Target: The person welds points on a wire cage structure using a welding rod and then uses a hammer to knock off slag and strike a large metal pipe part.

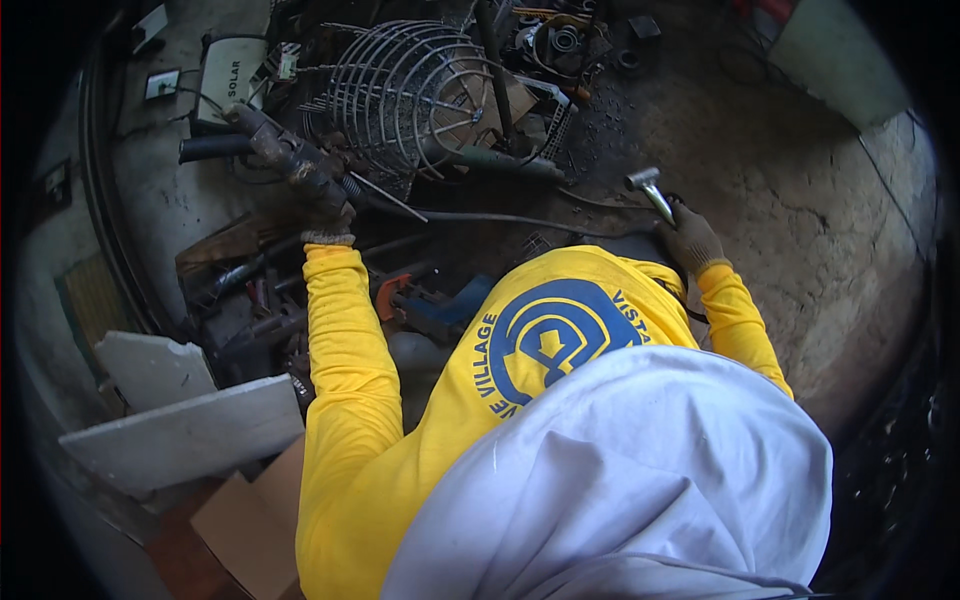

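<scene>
My left hand, in a worn glove, is closed around the lower end of a rusty, dark pipe-like metal piece that runs up and left toward a black tube. My right hand, also gloved, grips the handle of a small metal hammer, its head raised above the dirt floor. Both sleeves are bright yellow. A grey cloth over my front hides the lower middle of the view.
A domed wire cage lies among scrap metal and cables just beyond the pipe. A white box stands at the back left. Grey slabs and cardboard lie at lower left. Cracked dirt floor spreads to the right.
</scene>
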`<state>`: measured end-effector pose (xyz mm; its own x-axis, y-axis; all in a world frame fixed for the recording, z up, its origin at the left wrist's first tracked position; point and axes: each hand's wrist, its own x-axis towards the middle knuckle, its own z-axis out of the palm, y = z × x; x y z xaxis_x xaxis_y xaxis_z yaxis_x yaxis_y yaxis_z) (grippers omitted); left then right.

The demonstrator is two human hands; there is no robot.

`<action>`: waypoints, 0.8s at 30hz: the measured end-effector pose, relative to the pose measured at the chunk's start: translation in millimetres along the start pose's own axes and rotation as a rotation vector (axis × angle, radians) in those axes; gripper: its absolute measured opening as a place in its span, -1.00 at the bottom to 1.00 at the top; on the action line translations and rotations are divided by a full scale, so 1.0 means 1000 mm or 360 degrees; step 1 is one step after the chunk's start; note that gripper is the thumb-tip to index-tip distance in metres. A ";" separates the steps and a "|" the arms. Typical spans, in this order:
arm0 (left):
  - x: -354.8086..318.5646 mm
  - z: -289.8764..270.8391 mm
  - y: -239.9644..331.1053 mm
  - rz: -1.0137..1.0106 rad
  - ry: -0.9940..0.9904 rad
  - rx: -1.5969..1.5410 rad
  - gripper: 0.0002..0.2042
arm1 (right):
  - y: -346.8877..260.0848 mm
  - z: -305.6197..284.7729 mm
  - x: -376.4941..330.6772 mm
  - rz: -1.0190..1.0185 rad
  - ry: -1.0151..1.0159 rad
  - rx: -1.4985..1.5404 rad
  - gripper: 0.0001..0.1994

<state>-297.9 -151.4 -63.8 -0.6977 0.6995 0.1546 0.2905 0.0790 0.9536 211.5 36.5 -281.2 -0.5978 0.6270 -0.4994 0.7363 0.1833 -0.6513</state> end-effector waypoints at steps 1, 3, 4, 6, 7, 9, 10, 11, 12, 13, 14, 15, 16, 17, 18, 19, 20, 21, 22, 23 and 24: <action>-0.014 0.002 0.007 -0.0048 0.0048 -0.0011 -0.66 | 0.015 -0.012 -0.001 0.0051 0.0000 -0.0014 -0.54; -0.030 0.008 0.018 -0.0109 0.0127 -0.0024 -0.63 | 0.038 -0.034 0.008 0.0127 -0.0078 0.0029 -0.49; -0.039 0.012 0.020 -0.0142 0.0160 -0.0034 -0.62 | 0.047 -0.043 0.013 0.0155 -0.0104 -0.0004 -0.48; -0.064 0.020 0.024 -0.0220 0.0239 -0.0062 -0.59 | 0.068 -0.056 0.023 0.0203 -0.0156 -0.0032 -0.47; -0.075 0.026 0.026 -0.0250 0.0264 -0.0075 -0.58 | 0.073 -0.063 0.028 0.0224 -0.0172 -0.0021 -0.47; -0.096 0.036 0.031 -0.0295 0.0319 -0.0139 -0.55 | 0.080 -0.074 0.041 0.0261 -0.0234 -0.0003 -0.48; -0.107 0.039 0.031 -0.0320 0.0348 -0.0188 -0.53 | 0.074 -0.084 0.043 0.0283 -0.0284 -0.0002 -0.48; -0.116 0.040 0.033 -0.0338 0.0370 -0.0251 -0.53 | 0.070 -0.091 0.048 0.0306 -0.0334 0.0000 -0.49; -0.124 0.040 0.034 -0.0356 0.0394 -0.0311 -0.53 | 0.074 -0.088 0.057 0.0194 -0.0283 -0.0030 -0.52; -0.132 0.040 0.033 -0.0372 0.0409 -0.0378 -0.53 | 0.079 -0.083 0.067 0.0087 -0.0226 -0.0058 -0.55; -0.141 0.034 0.030 -0.0410 0.0404 -0.0501 -0.53 | 0.077 -0.084 0.074 -0.0028 -0.0174 -0.0087 -0.57; -0.150 0.026 0.027 -0.0444 0.0397 -0.0625 -0.52 | 0.075 -0.085 0.081 -0.0086 -0.0195 -0.0066 -0.58; -0.157 0.020 0.023 -0.0477 0.0388 -0.0759 -0.52 | 0.058 -0.090 0.083 -0.0141 -0.0213 -0.0052 -0.58; -0.165 0.017 0.023 -0.0520 0.0431 -0.0810 -0.50 | 0.041 -0.095 0.083 -0.0191 -0.0232 -0.0039 -0.59; -0.173 0.016 0.023 -0.0562 0.0465 -0.0864 -0.48 | 0.024 -0.102 0.082 -0.0207 -0.0279 0.0007 -0.57; -0.178 0.020 0.024 -0.0614 0.0501 -0.0925 -0.47 | 0.007 -0.110 0.081 -0.0215 -0.0317 0.0053 -0.56; -0.182 0.026 0.026 -0.0665 0.0539 -0.0983 -0.45 | -0.009 -0.116 0.083 -0.0223 -0.0357 0.0102 -0.54; -0.188 0.032 0.030 -0.0725 0.0587 -0.1044 -0.45 | -0.024 -0.122 0.084 -0.0255 -0.0346 0.0073 -0.54; -0.195 0.031 0.029 -0.0733 0.0565 -0.1106 -0.45 | -0.039 -0.127 0.085 -0.0299 -0.0348 0.0045 -0.55; -0.203 0.028 0.027 -0.0741 0.0545 -0.1164 -0.45 | -0.050 -0.129 0.087 -0.0343 -0.0355 0.0018 -0.55; -0.213 0.016 0.012 -0.0698 0.0438 -0.1232 -0.46 | -0.058 -0.128 0.091 -0.0434 -0.0316 -0.0002 -0.57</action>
<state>-135.8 -288.4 -89.2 -0.8011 0.5183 -0.2992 -0.4846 -0.2685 0.8325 155.3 179.6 -216.0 -0.8228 0.3953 -0.4084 0.5411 0.3250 -0.7756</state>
